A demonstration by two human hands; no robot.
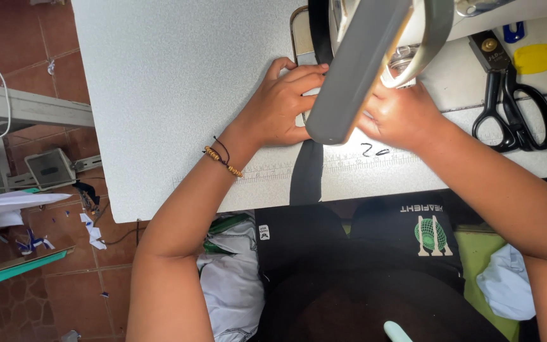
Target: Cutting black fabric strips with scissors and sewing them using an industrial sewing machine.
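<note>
Head view: the left hand [283, 104] presses flat on a black fabric strip [307, 171] at the sewing machine [375, 50]; the right hand [400, 114] pinches it — most of the strip hangs off the counter [178, 95], seemingly unsewn.

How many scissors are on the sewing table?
1. A pair of black scissors lies on the table at the right, beyond the right hand and next to a yellow piece. The lamp may hide others.
</note>
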